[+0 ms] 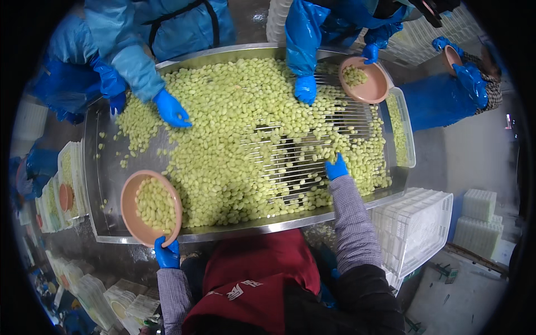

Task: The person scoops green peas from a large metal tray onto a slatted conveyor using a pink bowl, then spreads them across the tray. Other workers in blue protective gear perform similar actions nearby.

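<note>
My left hand [167, 253], in a blue glove, grips the near rim of a pink plastic bowl [130, 209]. Pale green grapes [155, 204] fill part of the bowl, which tilts over the near left corner of a steel sorting table [268, 228]. Out over the right half of the table, my gloved right hand [337, 168] touches loose green grapes [368, 163]; whether any are between its fingers is hidden. Beside that hand, metal bars [293, 167] show through a gap in the thick layer of grapes.
Across the table, a co-worker's gloved hand [171, 109] reaches into the grapes. Another person's hand [306, 90] works nearby, beside a second pink bowl [364, 79]. A white crate [402, 125] of grapes stands at the right end; stacked white crates [412, 230] are near my right arm.
</note>
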`<act>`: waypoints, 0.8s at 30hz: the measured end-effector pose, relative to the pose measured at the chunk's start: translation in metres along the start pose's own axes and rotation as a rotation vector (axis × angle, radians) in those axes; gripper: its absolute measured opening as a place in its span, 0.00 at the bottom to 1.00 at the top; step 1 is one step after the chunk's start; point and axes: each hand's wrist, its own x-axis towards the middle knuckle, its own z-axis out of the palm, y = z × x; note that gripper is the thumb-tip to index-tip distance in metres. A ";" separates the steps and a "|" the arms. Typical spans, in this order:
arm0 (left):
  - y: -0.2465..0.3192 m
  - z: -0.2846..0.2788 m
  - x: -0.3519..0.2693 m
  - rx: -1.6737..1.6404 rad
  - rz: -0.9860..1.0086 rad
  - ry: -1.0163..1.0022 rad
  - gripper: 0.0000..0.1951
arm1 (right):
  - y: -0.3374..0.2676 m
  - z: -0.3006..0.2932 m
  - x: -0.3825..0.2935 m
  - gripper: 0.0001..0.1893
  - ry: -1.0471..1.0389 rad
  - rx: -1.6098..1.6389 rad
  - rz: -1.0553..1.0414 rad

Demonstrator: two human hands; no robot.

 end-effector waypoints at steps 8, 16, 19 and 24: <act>-0.004 -0.020 0.015 -0.080 -0.017 -0.168 0.06 | -0.182 0.193 -0.221 0.45 -1.104 0.382 -0.610; -0.001 0.026 -0.009 -0.031 0.005 -0.122 0.05 | -0.168 0.309 -0.206 0.49 -1.170 0.187 -0.369; -0.005 -0.003 0.015 0.040 0.052 -0.061 0.03 | -0.168 0.256 -0.165 0.48 -1.168 0.337 -0.258; -0.005 -0.003 0.010 -0.003 -0.036 -0.364 0.03 | -0.148 0.154 -0.079 0.40 -1.177 0.445 0.182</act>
